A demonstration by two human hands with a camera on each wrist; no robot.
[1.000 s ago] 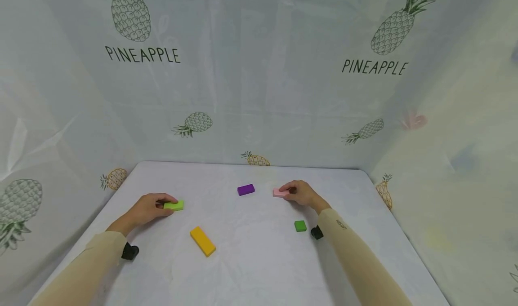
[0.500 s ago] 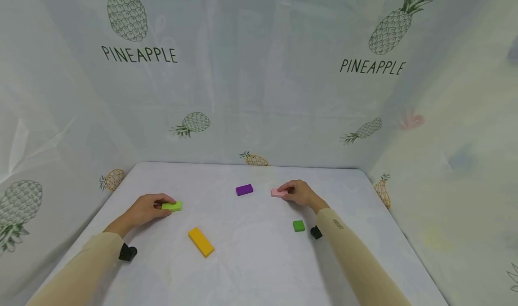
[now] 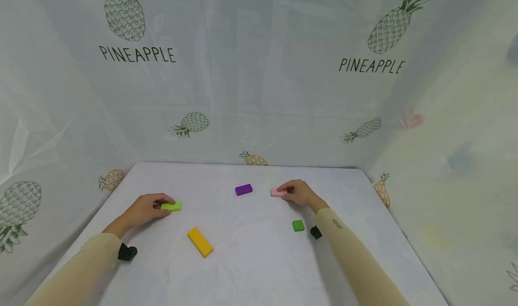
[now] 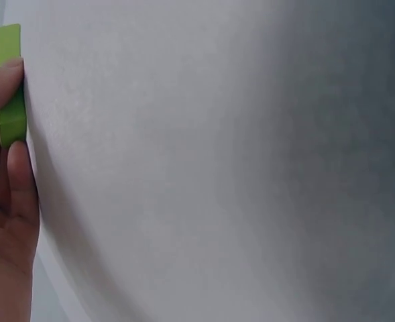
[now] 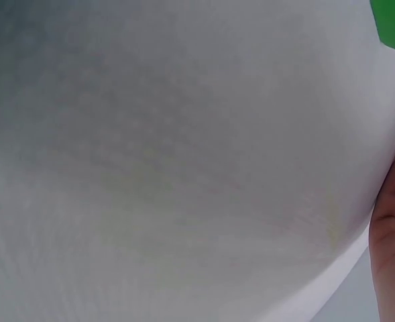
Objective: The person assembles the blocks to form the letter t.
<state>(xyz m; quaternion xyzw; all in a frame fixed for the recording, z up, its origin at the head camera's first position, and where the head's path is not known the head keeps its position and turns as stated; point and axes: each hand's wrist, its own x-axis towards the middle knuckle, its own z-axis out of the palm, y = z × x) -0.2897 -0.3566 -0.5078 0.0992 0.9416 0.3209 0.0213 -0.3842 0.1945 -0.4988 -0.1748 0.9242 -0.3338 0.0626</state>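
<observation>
On the left of the table, my left hand (image 3: 147, 208) pinches a lime-green block (image 3: 173, 206) between thumb and fingers. The left wrist view shows the same lime-green block (image 4: 11, 121) with the thumb on one side and fingertips at its end. Toward the back right, my right hand (image 3: 300, 193) pinches a pink block (image 3: 276, 192) by its right end, which the fingers partly cover. Only an edge of the right hand (image 5: 393, 231) shows in the right wrist view, with a sliver of pink at the frame's edge.
A purple block (image 3: 243, 189) lies at the back middle. An orange-yellow block (image 3: 200, 242) lies diagonally nearer the front, left of centre. A small green block (image 3: 298, 225) sits beside the right forearm. The white table (image 3: 243, 274) meets a pineapple-print curtain (image 3: 251, 86) behind.
The whole head view has shifted slightly, so everything appears a little further left. Both hands stay on the same blocks, with no visible movement against the table.
</observation>
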